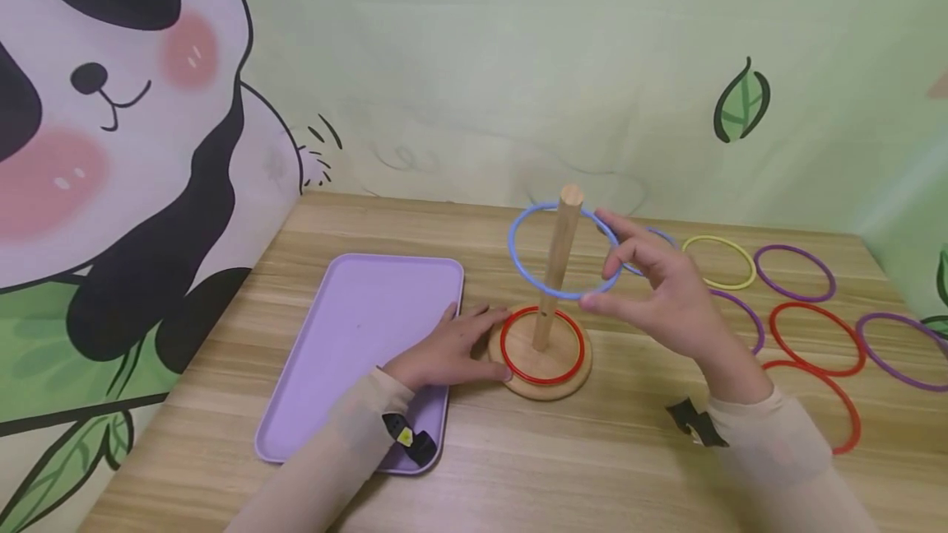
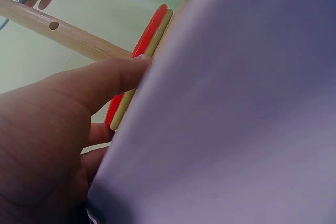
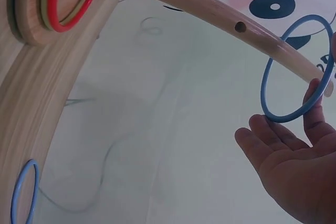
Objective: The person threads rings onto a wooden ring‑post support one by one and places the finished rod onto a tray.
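Note:
My right hand [image 1: 662, 294] pinches a light blue ring [image 1: 513, 249] at its right edge. This ring encircles the upper part of a wooden peg [image 1: 560, 241], as the right wrist view also shows. The peg stands upright on a round wooden base [image 1: 544, 391]. Around the foot of the peg lies a red ring [image 1: 581, 360], with a yellow ring [image 2: 125, 109] just under it in the left wrist view. My left hand [image 1: 455, 349] holds the left rim of the base, thumb at the near side and fingers at the far side.
A purple tray [image 1: 355, 327] lies left of the stand, partly under my left forearm. Several loose rings are spread on the wooden table [image 1: 548, 467] at right, among them a yellow ring [image 1: 718, 238], a purple ring [image 1: 796, 247] and a red ring [image 1: 818, 307]. A painted wall [image 1: 518, 105] borders the table.

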`<state>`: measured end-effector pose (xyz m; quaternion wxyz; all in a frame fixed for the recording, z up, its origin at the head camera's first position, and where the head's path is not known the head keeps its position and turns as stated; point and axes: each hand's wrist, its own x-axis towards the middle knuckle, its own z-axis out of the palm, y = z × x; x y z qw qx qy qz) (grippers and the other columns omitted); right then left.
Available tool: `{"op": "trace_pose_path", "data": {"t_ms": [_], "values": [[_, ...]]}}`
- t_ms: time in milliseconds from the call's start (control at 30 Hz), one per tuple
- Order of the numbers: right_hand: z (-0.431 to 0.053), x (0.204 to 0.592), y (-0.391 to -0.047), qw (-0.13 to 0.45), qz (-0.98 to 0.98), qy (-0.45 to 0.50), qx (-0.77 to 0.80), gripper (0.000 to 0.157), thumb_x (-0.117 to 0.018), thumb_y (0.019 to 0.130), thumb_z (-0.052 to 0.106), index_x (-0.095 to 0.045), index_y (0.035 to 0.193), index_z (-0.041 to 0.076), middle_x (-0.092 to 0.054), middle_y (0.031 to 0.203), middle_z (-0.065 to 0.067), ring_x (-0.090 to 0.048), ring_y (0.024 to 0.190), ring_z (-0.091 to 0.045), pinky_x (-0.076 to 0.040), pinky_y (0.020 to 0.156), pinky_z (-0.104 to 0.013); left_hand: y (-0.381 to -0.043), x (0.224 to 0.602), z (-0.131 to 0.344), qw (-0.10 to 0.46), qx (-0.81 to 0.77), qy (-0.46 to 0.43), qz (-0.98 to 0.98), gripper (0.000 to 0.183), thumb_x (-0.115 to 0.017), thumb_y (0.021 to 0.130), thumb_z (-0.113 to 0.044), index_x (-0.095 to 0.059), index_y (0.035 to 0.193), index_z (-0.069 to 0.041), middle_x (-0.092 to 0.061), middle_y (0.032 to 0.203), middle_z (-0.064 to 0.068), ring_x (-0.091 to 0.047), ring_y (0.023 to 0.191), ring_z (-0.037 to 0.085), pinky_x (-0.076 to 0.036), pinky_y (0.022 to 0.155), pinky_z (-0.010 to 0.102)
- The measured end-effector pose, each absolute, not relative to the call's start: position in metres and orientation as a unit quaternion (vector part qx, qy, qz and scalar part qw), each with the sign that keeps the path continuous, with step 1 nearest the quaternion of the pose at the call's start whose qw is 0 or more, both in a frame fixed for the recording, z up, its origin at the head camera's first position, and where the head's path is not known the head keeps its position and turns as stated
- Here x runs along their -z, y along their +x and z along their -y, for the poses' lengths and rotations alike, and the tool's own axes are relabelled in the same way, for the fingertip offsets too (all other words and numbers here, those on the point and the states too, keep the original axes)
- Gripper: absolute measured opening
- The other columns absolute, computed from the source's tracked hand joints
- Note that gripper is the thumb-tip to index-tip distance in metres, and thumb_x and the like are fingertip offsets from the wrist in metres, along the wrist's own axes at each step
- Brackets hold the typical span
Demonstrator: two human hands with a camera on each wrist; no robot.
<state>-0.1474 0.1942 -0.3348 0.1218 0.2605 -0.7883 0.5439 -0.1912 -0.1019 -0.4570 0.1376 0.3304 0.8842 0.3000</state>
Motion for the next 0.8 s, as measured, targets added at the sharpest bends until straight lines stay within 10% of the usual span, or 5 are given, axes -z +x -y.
{"op": "trace_pose_path", "data": {"t_ms": [800], "values": [[-0.197, 0.365, -0.144, 0.096, 0.845, 0.239, -0.469, 0.031, -0.099, 0.07, 0.009, -0.073, 0.08, 0.021, -0.058, 0.154, -0.008, -0.05, 0.146, -0.034, -0.036, 0.119, -0.05, -0.191, 0.457, 0.104, 0.137, -0.297, 0.333, -0.884, 0.088, -0.079, 0.09, -0.047, -0.041, 0.163, -0.014, -0.044, 0.165, 0.011, -0.023, 0.159, 0.036, 0.004, 0.127, 0.062]]}}
